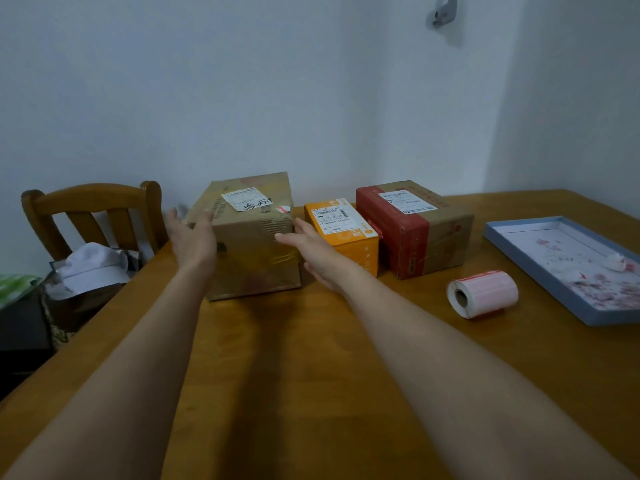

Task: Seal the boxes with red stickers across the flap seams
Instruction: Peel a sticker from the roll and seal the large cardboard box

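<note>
Hands [194, 237] [311, 247] spread, flanking my big box [252, 237]; stiff cardboard, slick tape, so I'd grip both side walls.

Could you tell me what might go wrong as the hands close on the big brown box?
The right hand sits in the narrow gap beside the orange box, so moving the brown box could knock it. The sticker roll lies on its side and might roll if the table is jolted.

Left hand's fingertips [175, 216] motion-blurred; blue tray [540, 268] cropped at right edge
</note>
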Available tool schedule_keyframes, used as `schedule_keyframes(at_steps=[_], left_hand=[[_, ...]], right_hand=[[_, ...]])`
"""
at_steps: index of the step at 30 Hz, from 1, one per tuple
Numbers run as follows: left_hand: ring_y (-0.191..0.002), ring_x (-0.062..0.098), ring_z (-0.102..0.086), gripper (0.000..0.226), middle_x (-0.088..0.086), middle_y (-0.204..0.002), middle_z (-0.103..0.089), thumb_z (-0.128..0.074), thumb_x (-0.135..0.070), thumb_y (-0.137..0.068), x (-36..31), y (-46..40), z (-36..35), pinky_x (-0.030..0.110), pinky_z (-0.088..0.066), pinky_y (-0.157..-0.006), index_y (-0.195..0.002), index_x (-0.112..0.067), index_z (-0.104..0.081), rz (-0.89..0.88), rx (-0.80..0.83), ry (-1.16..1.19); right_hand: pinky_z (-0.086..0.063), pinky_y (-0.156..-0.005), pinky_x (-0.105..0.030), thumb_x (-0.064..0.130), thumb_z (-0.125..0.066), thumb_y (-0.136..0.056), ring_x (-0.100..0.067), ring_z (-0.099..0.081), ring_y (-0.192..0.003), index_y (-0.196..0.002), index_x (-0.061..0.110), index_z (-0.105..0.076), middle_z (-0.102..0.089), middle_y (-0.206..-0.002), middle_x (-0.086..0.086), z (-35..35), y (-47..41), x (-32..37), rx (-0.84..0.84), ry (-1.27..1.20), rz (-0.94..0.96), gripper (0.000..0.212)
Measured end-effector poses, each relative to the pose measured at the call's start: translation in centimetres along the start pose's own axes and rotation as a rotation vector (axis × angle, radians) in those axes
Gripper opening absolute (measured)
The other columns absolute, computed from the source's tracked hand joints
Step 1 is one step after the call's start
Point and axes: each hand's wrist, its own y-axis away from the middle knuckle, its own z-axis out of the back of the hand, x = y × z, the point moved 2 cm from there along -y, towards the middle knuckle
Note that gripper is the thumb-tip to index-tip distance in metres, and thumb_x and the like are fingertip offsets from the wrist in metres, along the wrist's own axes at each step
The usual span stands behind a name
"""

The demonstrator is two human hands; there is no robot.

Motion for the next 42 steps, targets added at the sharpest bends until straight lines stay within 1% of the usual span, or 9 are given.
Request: schedule_keyframes(at_steps=[8, 13, 16, 22, 26, 31, 35, 38, 42], left_hand=[[-0.107, 0.030, -0.053, 0.045, 0.011, -0.119, -0.054, -0.038, -0.042, -0.098, -1.4, 0.6, 2.1, 0.041, -0.044, -0.086, -0.124, -0.007, -0.048, -0.090, -0.197, -0.256], [-0.075, 0.030, -0.064, 0.044, 0.015, -0.094, -0.062, -0.055, -0.035, -0.093, -1.4, 1.2, 3.8, 0.043, -0.060, -0.062, -0.121, -0.001, -0.051, 0.081, 0.084, -0.322], [-0.064, 0.023, -0.058, 0.043, 0.012, -0.084, -0.056, -0.055, -0.024, -0.096, -2.1, 3.4, 3.9, 0.031, -0.053, -0.042, -0.129, 0.000, -0.041, 0.192, 0.249, -0.334], [-0.054, 0.021, -0.057, 0.021, 0.014, -0.079, -0.062, -0.058, -0.017, -0.096, -4.2, 7.9, 4.1, 0.029, -0.051, -0.038, -0.107, 0.000, -0.049, 0.165, 0.359, -0.354], [-0.051, 0.015, -0.054, 0.032, 0.012, -0.080, -0.062, -0.072, -0.025, -0.086, -6.4, 11.6, 3.7, 0.030, -0.058, -0.053, -0.092, -0.004, -0.049, 0.179, 0.470, -0.476], [-0.051, 0.012, -0.045, 0.052, 0.008, -0.083, -0.065, -0.072, -0.048, -0.079, -8.6, 13.5, 3.4, 0.022, -0.050, -0.044, -0.099, -0.001, -0.060, 0.100, 0.586, -0.621], [-0.093, 0.031, -0.059, 0.076, 0.018, -0.115, -0.062, -0.057, -0.062, -0.086, -8.1, 11.1, 3.8, 0.037, -0.052, -0.070, -0.123, 0.005, -0.055, -0.118, 0.246, -0.709], [-0.127, 0.042, -0.044, 0.092, 0.023, -0.141, -0.046, -0.046, -0.071, -0.085, -6.1, 10.1, 3.7, 0.050, -0.042, -0.103, -0.141, 0.002, -0.040, -0.036, 0.253, -0.796], [-0.133, 0.041, -0.039, 0.108, 0.023, -0.146, -0.040, -0.044, -0.082, -0.074, -4.8, 10.1, 3.6, 0.051, -0.037, -0.108, -0.144, 0.000, -0.035, 0.062, 0.337, -0.690]], right_hand=[[-0.038, -0.100, -0.036, 0.045, -0.053, -0.094, -0.019, -0.043, -0.124, -0.145, 0.018, -0.034, -0.047, -0.133, 0.001, 2.3, 0.4, 0.3, -0.126, 0.102, 0.017, 0.061], [-0.048, -0.069, -0.035, 0.040, -0.039, -0.099, -0.019, -0.050, -0.073, -0.098, 0.011, -0.053, -0.049, -0.084, 0.000, 4.6, 1.5, 1.5, -0.341, 0.242, -0.008, 0.032], [-0.047, -0.097, -0.047, 0.042, -0.037, -0.099, -0.027, -0.060, -0.100, -0.108, 0.007, -0.059, -0.061, -0.099, -0.008, 5.1, 2.6, 1.5, -0.349, 0.274, -0.052, 0.042], [-0.048, -0.093, -0.040, 0.046, -0.048, -0.090, -0.026, -0.051, -0.107, -0.137, 0.011, -0.042, -0.050, -0.123, -0.005, 6.3, 5.6, 1.8, -0.435, 0.367, -0.089, 0.059], [-0.049, -0.094, -0.047, 0.043, -0.046, -0.084, -0.034, -0.052, -0.112, -0.134, 0.013, -0.045, -0.052, -0.130, -0.010, 8.0, 7.8, 1.6, -0.558, 0.390, -0.125, 0.058], [-0.046, -0.099, -0.046, 0.033, -0.049, -0.086, -0.033, -0.048, -0.117, -0.142, 0.016, -0.037, -0.047, -0.136, -0.010, 10.6, 11.7, 2.2, -0.671, 0.277, -0.159, 0.060], [-0.048, -0.088, -0.046, 0.040, -0.050, -0.091, -0.034, -0.045, -0.120, -0.148, 0.017, -0.026, -0.041, -0.142, -0.011, 11.3, 14.0, 2.9, -0.573, 0.263, -0.258, 0.066], [-0.050, -0.087, -0.053, 0.052, -0.046, -0.093, -0.038, -0.047, -0.120, -0.149, 0.017, -0.027, -0.038, -0.147, -0.013, 11.1, 15.2, 3.5, -0.439, 0.323, -0.341, 0.069], [-0.046, -0.094, -0.062, 0.052, -0.038, -0.098, -0.044, -0.045, -0.126, -0.151, 0.018, -0.025, -0.034, -0.151, -0.016, 10.4, 15.8, 3.9, -0.350, 0.325, -0.376, 0.065]])
